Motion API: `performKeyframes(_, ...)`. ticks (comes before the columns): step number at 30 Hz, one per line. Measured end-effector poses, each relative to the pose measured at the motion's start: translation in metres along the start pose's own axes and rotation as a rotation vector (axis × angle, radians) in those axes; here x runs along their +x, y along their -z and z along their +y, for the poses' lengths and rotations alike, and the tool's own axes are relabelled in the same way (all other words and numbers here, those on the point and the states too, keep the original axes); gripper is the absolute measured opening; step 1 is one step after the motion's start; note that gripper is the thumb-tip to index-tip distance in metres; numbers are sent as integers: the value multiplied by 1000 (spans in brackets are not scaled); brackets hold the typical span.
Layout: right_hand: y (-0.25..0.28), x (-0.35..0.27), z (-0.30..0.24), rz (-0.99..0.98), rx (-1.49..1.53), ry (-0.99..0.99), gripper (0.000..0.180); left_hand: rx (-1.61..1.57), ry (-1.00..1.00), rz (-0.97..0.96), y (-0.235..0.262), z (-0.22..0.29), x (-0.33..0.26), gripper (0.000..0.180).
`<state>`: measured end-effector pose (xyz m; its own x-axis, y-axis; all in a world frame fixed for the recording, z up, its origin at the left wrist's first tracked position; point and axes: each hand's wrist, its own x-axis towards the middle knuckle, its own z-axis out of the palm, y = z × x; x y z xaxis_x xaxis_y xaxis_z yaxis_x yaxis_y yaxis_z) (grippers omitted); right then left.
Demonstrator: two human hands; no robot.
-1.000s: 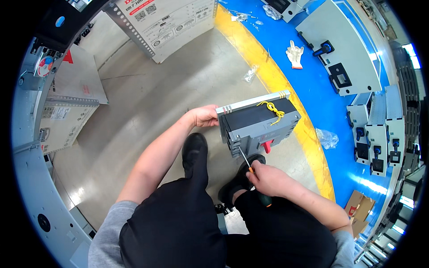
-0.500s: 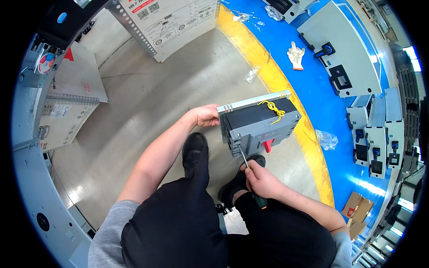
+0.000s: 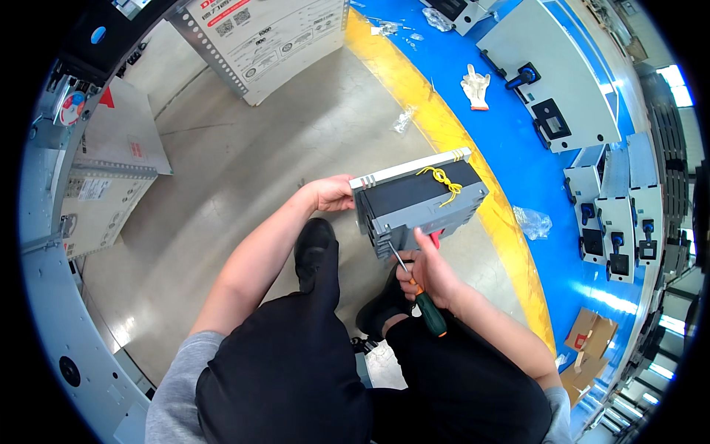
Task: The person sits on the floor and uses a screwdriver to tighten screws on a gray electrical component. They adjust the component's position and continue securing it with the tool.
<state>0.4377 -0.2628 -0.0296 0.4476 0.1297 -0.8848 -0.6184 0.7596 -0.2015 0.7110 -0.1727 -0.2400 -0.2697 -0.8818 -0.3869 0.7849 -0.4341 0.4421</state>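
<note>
A grey and black circuit breaker is held tilted above the floor between my feet. Along its far side runs a pale metal strip; a knotted yellow cord lies on its black face. My left hand is closed on its far left corner, the fingertips hidden behind it. In my right hand is a screwdriver with a green and orange handle. The fingers curl at its shaft while the thumb points up toward the breaker, partly covering its red lever. The screwdriver's tip meets the breaker's near left end.
A large printed panel stands ahead, with more cabinet parts on the left. Beyond a yellow floor line, blue flooring carries a white glove, plastic bags, grey door panels and cardboard boxes.
My right hand has shifted up along the screwdriver toward the breaker, its thumb now raised off the tool and more of the handle showing. The view has moved slightly. My left hand keeps its hold.
</note>
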Motion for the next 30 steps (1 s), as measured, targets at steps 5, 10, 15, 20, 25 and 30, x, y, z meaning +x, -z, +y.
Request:
performKeyframes(5,-7,11,-9,125,-6,-128,96,32,25,2,6,-6,0,27)
performKeyframes(10,-2,25,3,235,-95,-150,87,67,23,-50,-3,-16,2,27)
performKeyframes(15,-4,23,7,301,-159,-90,82,44,-9,6,-14,-19,0,25)
performKeyframes(20,-3,15,22,410,-215,-27,79,109,0,10,-32,-25,0,27)
performKeyframes(25,29,24,46,439,-352,42,83,152,25,56,-35,-40,-1,27)
performKeyframes(30,46,33,74,513,-391,250,75,194,51,81,-59,-43,-6,20)
